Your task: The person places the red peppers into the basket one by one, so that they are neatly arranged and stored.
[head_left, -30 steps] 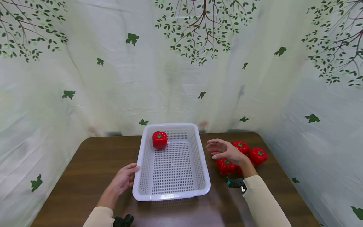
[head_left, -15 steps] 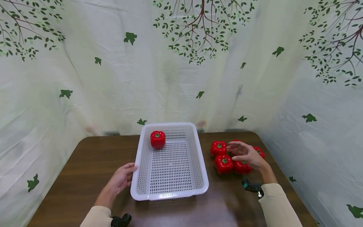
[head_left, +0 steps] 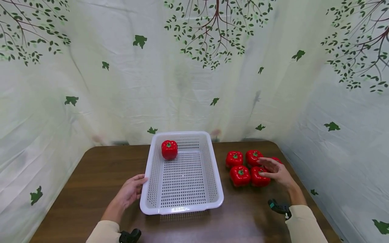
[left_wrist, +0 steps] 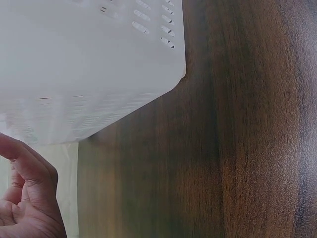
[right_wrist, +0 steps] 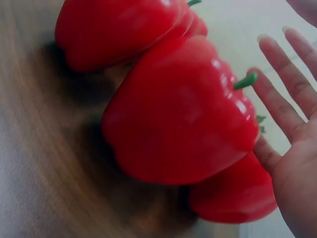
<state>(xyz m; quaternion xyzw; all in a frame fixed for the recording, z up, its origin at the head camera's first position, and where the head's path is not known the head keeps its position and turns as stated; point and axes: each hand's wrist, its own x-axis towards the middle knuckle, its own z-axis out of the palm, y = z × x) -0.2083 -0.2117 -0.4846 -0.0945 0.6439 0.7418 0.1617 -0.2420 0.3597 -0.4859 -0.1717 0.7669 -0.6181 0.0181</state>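
Observation:
A white perforated plastic basket (head_left: 183, 175) sits on the table with one red bell pepper (head_left: 169, 150) in its far left corner. My left hand (head_left: 130, 190) holds the basket's left rim; in the left wrist view its bent fingers (left_wrist: 32, 166) are beside the basket wall. To the right of the basket, several red bell peppers with green stems stand in a cluster, including a front left one (head_left: 240, 176). My right hand (head_left: 278, 172) hovers over the cluster's right side, partly hiding the rightmost pepper (head_left: 276, 160). In the right wrist view its fingers are spread beside a pepper (right_wrist: 181, 114), holding nothing.
The brown wooden table (head_left: 91, 179) has rounded far corners. Behind it and at both sides hangs a pale curtain (head_left: 182, 84) printed with leaves and branches. Dark devices are strapped at both wrists, one at the left wrist (head_left: 130, 235) and one at the right wrist (head_left: 279, 206).
My right hand has moved rightward across the pepper cluster, uncovering the left and middle peppers. My left hand stays at the basket's rim, and the basket keeps its place.

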